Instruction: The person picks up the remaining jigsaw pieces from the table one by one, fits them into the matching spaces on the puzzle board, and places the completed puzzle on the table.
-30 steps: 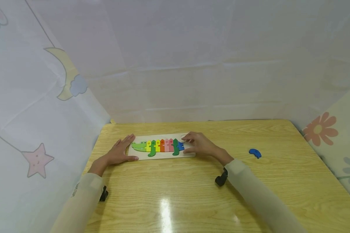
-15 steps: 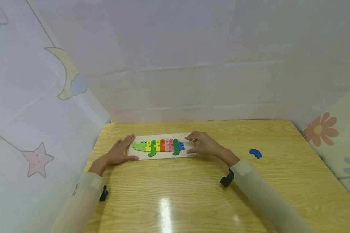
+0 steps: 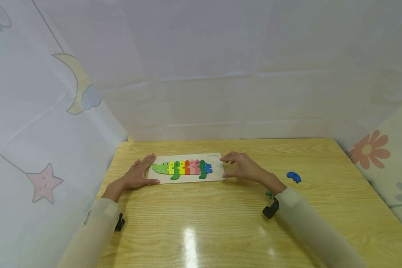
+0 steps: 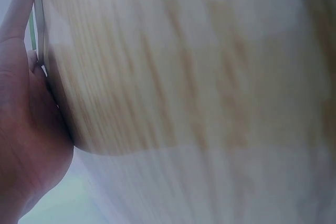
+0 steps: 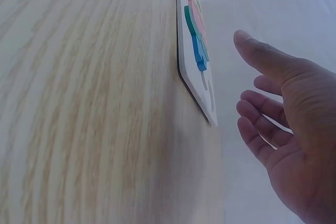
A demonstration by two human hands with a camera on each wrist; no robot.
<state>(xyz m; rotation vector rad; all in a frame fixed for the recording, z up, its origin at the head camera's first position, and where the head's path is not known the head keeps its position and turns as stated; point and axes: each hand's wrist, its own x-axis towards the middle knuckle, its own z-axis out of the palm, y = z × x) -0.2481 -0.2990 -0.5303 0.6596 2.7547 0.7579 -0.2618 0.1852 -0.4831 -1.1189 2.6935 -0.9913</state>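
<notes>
A wooden crocodile puzzle board (image 3: 187,180) lies flat toward the back of the table. A green head piece (image 3: 160,168) and several coloured body pieces (image 3: 187,167) sit in it, ending in a blue piece (image 3: 209,168) on the right. Beyond that, the curved tail recess (image 3: 215,160) is bare. My left hand (image 3: 137,174) rests at the board's left end, fingers straight and spread. Just off the right end is my right hand (image 3: 242,167), its fingers loosely bent and holding nothing. A loose blue curved piece (image 3: 294,177) lies farther right on the table.
A wood-grain table (image 3: 187,208) carries everything, with printed cloth (image 3: 201,108) hanging behind and at both sides. Black wrist cameras (image 3: 270,210) are on both sleeves. A small green thing (image 3: 270,194) shows beside the right wrist.
My right hand has moved right, from over the blue end piece to just past the board's right edge. The left hand, the board and the loose blue piece stay where they were.
</notes>
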